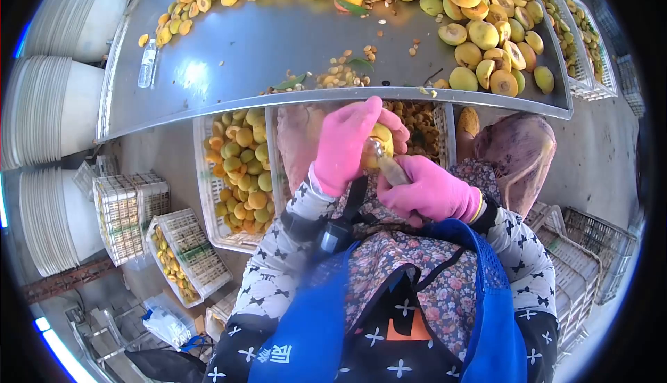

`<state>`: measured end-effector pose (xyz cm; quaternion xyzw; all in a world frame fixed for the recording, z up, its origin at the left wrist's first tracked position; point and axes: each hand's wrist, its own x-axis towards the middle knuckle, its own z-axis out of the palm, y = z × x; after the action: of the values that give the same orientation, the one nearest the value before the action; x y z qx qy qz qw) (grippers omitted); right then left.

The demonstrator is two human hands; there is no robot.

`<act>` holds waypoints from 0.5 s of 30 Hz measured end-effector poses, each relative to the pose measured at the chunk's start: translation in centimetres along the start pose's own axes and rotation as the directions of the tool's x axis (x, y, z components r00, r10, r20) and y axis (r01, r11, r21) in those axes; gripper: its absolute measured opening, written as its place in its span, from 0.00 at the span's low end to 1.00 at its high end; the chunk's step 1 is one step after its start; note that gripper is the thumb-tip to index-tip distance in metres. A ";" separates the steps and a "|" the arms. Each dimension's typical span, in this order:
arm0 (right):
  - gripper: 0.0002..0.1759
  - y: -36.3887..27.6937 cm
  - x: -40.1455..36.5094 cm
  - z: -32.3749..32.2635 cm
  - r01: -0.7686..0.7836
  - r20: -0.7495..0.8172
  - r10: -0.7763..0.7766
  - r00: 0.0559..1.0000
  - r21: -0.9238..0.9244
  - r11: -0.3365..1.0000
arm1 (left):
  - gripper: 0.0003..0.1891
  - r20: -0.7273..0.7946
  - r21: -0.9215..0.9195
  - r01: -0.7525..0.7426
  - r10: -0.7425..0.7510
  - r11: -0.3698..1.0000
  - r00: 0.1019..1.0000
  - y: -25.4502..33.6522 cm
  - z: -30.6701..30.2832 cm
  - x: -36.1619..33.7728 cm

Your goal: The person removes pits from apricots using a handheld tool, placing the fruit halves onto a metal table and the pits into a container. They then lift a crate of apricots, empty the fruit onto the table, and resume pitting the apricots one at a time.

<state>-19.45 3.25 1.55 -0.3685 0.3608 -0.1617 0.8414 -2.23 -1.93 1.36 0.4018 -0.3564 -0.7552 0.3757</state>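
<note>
My left hand, in a pink glove, is wrapped round a yellow peach in front of the table edge. In my right hand, gloved in pink too, is a pitting spoon with a pale handle. Its shiny metal end is right at the peach, and the tip is partly hidden there. Just past my hands, loose pits and a few leaves lie along the near side of the metal table.
Halved peaches are heaped at the right and back of the table. A water bottle lies at left. Below the edge stand a crate of peaches and a crate of darker pieces. Stacked white tubs line the left.
</note>
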 end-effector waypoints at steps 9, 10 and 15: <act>0.07 0.3 1.2 0.6 -0.012 0.047 0.010 0.999 0.026 1.000 | 0.22 -0.076 0.003 0.033 -0.033 0.999 0.997 -0.3 -0.8 -1.0; 0.07 0.5 1.5 0.1 -0.026 0.115 0.020 0.993 0.047 0.999 | 0.22 -0.043 0.038 0.038 -0.036 0.999 0.998 0.0 -1.3 -1.1; 0.09 0.5 1.5 0.5 -0.150 0.382 0.164 0.909 -0.067 0.986 | 0.18 0.244 0.386 0.081 -0.186 0.919 0.952 2.6 -5.8 -2.3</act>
<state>-18.06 3.06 0.75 -0.3778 0.2192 -0.0112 0.8995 4.48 -2.51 1.91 0.3799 -0.5130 -0.7467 0.1869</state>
